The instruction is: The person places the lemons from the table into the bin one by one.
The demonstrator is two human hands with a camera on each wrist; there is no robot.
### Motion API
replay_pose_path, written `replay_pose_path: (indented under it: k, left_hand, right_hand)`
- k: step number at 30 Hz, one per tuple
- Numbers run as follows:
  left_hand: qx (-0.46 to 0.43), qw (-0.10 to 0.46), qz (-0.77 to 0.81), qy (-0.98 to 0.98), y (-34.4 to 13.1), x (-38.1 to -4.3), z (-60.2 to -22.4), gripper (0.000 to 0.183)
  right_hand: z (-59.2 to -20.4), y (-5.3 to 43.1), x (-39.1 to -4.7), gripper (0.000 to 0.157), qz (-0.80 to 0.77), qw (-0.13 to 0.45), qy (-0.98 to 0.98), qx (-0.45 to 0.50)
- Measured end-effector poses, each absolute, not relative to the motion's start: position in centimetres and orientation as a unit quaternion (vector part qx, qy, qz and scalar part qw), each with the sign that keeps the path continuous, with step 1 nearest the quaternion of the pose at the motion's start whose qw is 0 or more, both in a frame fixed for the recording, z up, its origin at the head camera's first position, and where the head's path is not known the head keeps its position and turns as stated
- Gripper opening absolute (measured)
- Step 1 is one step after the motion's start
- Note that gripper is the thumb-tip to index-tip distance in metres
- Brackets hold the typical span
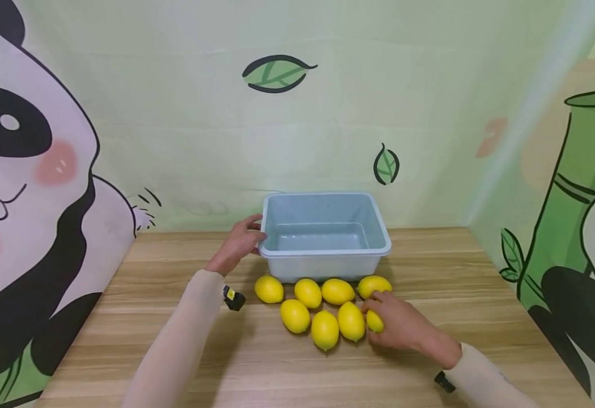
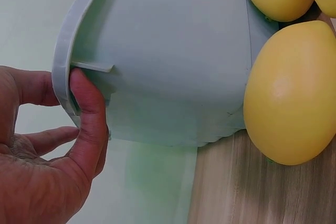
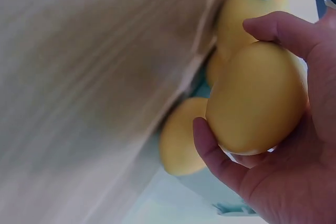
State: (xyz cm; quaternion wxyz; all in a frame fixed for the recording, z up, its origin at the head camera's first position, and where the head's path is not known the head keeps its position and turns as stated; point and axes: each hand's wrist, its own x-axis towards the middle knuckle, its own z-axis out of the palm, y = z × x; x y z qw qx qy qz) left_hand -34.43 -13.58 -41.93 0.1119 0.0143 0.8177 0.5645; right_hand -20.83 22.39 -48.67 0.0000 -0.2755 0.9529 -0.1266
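A pale blue plastic basin (image 1: 325, 266) stands at the back of the wooden table with nothing inside it. My left hand (image 1: 238, 241) grips its left rim, the fingers hooked around the edge in the left wrist view (image 2: 63, 145). At the front right, my right hand (image 1: 402, 323) holds a yellow lemon (image 3: 257, 98) between thumb and fingers. Several more lemons (image 1: 294, 316) lie in two loose rows before the basin. One of them, a lemon (image 1: 374, 285) near the basin's right corner, sits just beyond my right fingertips.
The wooden table (image 1: 175, 294) runs back to a green wall cloth (image 1: 190, 113) printed with pandas, leaves and bamboo. The basin stands close to that cloth. A small black device (image 1: 233, 298) is strapped at my left wrist.
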Motion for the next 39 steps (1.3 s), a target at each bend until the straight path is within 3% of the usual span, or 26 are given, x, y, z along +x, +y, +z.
replay_pose_path:
  k: [19,30,39]
  left_hand:
    - [0.013,0.116,0.566,0.816,-13.7,-34.7,-42.0,0.064]
    - [0.011,0.12,0.568,0.814,-13.8,-34.6,-42.0,0.064]
    - [0.013,0.123,0.562,0.818,-13.9,-34.7,-41.7,0.062]
  right_hand:
    - [-43.6,21.9,-21.0,0.036,-0.109,-0.043,0.948,-0.295]
    - [-41.8,22.1,-21.9,0.035,-0.116,-0.112,0.934,-0.319]
    - [-40.2,21.8,-22.6,0.034,-0.118,-0.112,0.936,-0.312]
